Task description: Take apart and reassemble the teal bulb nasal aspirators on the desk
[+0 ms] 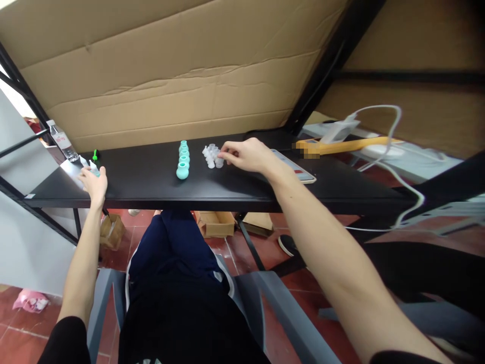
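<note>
My left hand (94,186) is at the left end of the black table, its fingers curled round a small white bottle (94,168) with a pointed tip. A second pointed white bottle (83,161) stands just beyond it. My right hand (248,154) reaches over the table, thumb and forefinger pinched at the edge of a heap of small translucent plastic pieces (211,154). Its fingertips seem to close on one of these pieces, partly hidden. Between the hands, several round mint-green pots (182,172) with open tops form a row leading away from me.
A clear water bottle (62,141) and a bright green item (95,154) are at the left back. Right of my right hand lie a tablet-like device (299,169), a yellow tool (341,146) and a white cable (413,189). Cardboard (170,76) walls the back.
</note>
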A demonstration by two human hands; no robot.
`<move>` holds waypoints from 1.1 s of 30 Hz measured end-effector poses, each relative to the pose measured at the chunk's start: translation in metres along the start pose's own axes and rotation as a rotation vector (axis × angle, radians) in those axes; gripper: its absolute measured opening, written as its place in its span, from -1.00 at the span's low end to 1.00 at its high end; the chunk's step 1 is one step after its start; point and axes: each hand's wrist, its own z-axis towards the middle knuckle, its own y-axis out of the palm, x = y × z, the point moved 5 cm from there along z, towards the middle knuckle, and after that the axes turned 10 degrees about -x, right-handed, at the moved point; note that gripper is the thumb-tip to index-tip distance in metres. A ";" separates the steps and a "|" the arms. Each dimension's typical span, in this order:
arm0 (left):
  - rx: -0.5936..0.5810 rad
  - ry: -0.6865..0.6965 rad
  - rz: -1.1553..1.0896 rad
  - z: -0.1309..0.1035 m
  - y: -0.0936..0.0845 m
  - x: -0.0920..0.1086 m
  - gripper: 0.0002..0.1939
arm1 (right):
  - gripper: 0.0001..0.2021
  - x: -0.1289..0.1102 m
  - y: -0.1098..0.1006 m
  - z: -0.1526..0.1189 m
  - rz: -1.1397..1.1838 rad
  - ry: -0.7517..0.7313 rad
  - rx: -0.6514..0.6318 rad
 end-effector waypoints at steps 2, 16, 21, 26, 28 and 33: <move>-0.030 0.007 0.030 0.002 0.002 0.000 -0.76 | -0.77 -0.001 -0.001 0.000 -0.011 0.005 0.007; 0.022 0.005 0.039 0.003 0.003 -0.011 -0.69 | -0.77 -0.002 -0.002 -0.001 -0.065 -0.003 -0.007; 0.040 -0.012 -0.006 0.001 0.000 -0.011 -0.51 | -0.73 0.000 -0.001 0.000 -0.083 0.000 -0.020; 0.027 -0.022 -0.046 0.009 -0.012 -0.013 0.04 | -0.71 0.000 0.000 0.000 -0.097 -0.019 -0.011; -0.010 0.029 -0.084 0.017 -0.015 -0.013 0.16 | -0.70 0.000 -0.001 0.001 -0.099 -0.029 -0.014; -0.163 0.076 -0.202 0.039 -0.010 -0.022 0.05 | -0.69 -0.001 0.000 0.001 -0.103 -0.036 -0.003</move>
